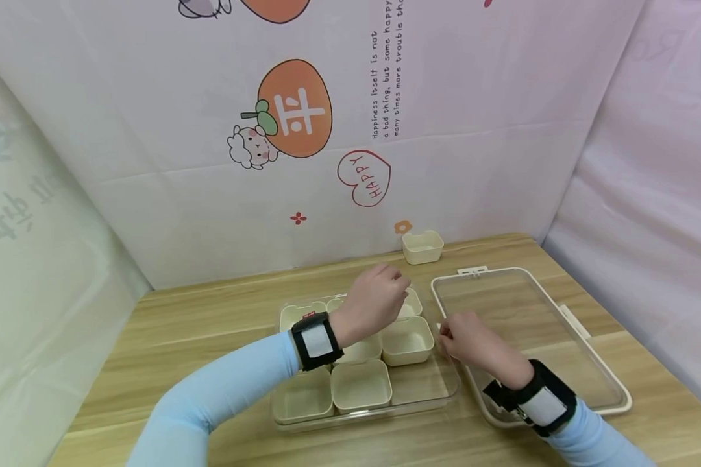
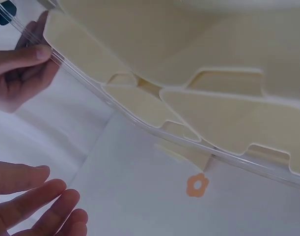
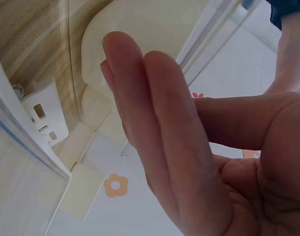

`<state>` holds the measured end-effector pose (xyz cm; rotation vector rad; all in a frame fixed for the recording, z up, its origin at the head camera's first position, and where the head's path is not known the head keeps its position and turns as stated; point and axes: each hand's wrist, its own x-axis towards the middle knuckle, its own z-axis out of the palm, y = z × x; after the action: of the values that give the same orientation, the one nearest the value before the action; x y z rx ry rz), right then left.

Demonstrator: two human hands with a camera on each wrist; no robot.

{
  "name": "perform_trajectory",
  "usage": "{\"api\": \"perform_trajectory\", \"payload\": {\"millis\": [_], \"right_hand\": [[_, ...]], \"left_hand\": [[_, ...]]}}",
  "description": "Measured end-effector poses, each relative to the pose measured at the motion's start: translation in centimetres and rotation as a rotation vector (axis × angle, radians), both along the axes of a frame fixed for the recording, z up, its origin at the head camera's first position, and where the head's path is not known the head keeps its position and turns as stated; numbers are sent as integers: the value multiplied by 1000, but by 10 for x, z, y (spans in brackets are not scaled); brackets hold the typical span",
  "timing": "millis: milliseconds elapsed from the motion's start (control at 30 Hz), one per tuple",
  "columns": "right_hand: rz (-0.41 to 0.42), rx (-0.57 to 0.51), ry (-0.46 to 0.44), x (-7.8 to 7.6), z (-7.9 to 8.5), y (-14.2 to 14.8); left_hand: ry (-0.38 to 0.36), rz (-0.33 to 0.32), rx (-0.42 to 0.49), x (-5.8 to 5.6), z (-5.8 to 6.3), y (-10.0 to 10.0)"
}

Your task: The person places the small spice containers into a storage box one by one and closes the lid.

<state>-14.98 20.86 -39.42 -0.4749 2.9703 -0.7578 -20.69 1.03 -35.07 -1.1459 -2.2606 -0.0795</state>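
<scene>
While your left hand (image 1: 372, 297) is hovering, fingers loosely apart, above the cups (image 1: 407, 347), your right hand (image 1: 473, 345), grip unclear, is flanking the tray's (image 1: 420, 384) right end.

We see a pale brown, wood-grained tabletop (image 1: 181, 331). Directly on it, near the middle, we find a clear, rectangular plastic tray with rounded corners (image 1: 423, 388). Just beside it, to our right, a clear, rectangular lid with a white rim and clips (image 1: 537, 324) lies flat. By the back edge we spot a small, cream-coloured, open-topped cup (image 1: 423, 253), standing upright.
</scene>
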Motion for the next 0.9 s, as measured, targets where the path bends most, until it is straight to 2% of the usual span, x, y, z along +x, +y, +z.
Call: {"api": "perform_trajectory", "payload": {"millis": [333, 667, 900], "right_hand": [[6, 2, 0, 1, 1, 0], [-4, 5, -16, 0, -1, -1], [-9, 8, -21, 0, 0, 0]], "left_hand": [[-33, 7, 19, -30, 1, 20], [-48, 96, 13, -52, 1, 40], [-65, 132, -8, -72, 3, 51]]}}
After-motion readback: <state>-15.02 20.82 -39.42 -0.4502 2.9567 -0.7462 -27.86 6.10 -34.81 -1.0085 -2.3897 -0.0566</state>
